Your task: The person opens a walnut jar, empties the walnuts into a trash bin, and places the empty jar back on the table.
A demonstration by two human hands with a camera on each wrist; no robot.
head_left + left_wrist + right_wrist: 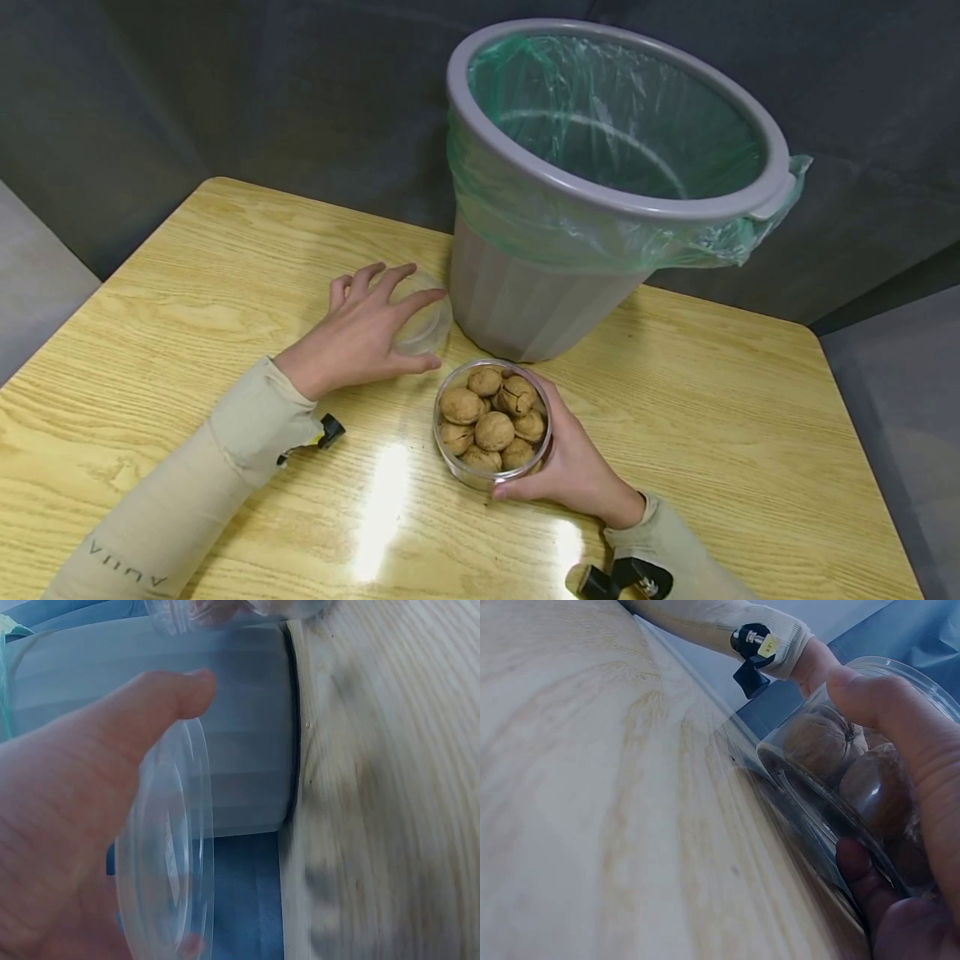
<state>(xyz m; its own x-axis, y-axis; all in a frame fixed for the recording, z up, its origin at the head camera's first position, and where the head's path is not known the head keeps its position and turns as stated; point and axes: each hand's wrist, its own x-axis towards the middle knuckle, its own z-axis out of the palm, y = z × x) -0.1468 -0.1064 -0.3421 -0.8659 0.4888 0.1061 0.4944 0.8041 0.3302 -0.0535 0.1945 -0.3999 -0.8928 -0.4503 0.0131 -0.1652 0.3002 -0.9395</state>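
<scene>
My right hand (pixel 573 467) is gripping the walnut tub (pixel 492 422) at centre frame to steady it, while my left hand (pixel 360 333) is pinching its clear lid (pixel 426 321) (just beside the bin (pixel 600 183)).

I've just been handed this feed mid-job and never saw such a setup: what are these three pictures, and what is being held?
No machine here: a person works with two bare hands. The big picture comes from a camera on the head, looking down; the other two come from cameras on each wrist. On the wooden table stands a grey bin lined with a green bag. The left hand holds a clear lid near the bin. The right hand has its grip around an open clear jar full of walnuts.
</scene>
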